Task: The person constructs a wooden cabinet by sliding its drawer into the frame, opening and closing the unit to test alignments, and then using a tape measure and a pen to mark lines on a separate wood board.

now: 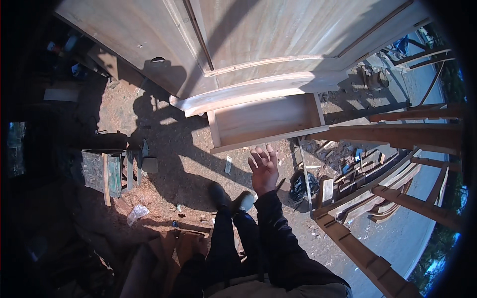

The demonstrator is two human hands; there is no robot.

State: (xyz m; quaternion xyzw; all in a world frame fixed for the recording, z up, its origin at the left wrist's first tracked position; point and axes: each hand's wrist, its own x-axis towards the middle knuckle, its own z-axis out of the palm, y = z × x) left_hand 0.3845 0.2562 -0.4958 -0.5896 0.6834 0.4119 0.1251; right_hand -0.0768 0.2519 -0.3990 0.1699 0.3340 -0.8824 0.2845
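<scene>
A wooden drawer (271,119) is pulled out of the lower edge of a large pale wooden cabinet (268,35) in front of me. Just below the drawer's front, my right hand (264,174) is raised with the palm up. Its fingers are apart and slightly bent, and nothing lies in them. Low on my left, in shade, my left hand (199,245) is closed at the edge of a brown wooden piece (185,243). Its fingers show only dimly, and my sleeve and the shade hide part of the piece.
A small worn stool (102,171) with a loose wood strip stands at left. At right are long wooden beams (397,136), curved offcuts (382,196) and a black plastic bag (300,186). Clear plastic (136,213) and scraps lie on the dirt floor.
</scene>
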